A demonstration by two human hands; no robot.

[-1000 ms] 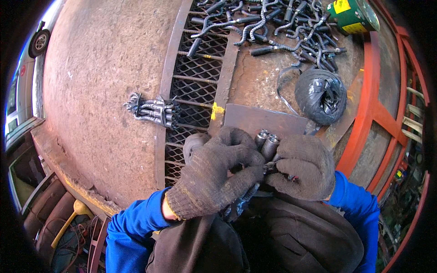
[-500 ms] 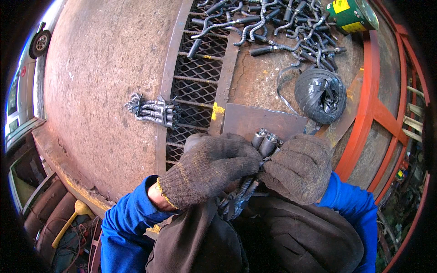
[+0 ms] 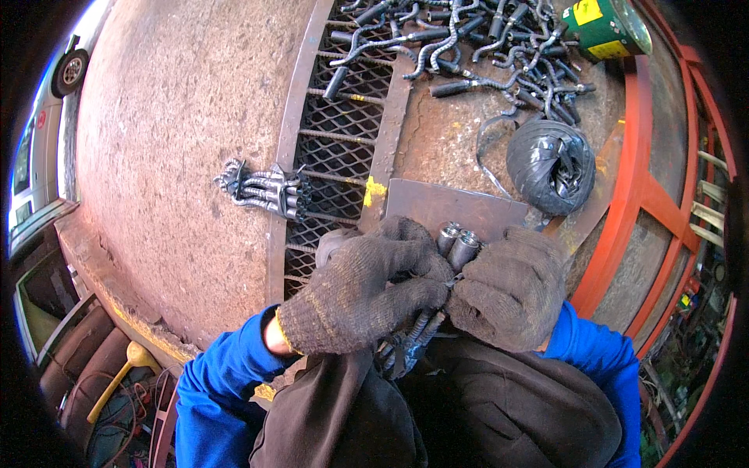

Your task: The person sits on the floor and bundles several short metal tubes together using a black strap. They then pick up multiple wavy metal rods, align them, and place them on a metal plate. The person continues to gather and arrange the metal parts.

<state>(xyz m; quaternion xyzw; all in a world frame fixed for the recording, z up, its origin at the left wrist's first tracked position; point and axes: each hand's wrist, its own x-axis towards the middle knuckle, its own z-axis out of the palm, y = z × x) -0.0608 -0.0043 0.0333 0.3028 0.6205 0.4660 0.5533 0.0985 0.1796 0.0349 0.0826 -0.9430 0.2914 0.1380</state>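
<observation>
A bundle of ribbed steel bars with smooth tubular sockets [image 3: 463,248] stands between my knees, its sockets pointing away from me and its lower bars [image 3: 421,331] showing below my hands. Gloved in dark knit, my left hand [image 3: 363,285] is closed at the bundle's left side, thumb and fingers pinched together. My right hand [image 3: 511,290], in a matching glove, is curled into a fist against the right side. Between the two hands a short bit of thin strip [image 3: 452,278] shows across the bundle; the gloves hide the rest.
A tied bundle of bars [image 3: 265,189] lies left, by the metal grating [image 3: 339,148]. Loose socketed bars [image 3: 499,58] are heaped at the back. A roll of black plastic strip [image 3: 551,166], a flat metal plate [image 3: 456,204], a green can [image 3: 607,30] and a red frame [image 3: 624,195] lie right.
My left hand has shifted slightly, its fingers bending higher and spreading at the knuckles. My right hand stays nearly in place beside the bundle.
</observation>
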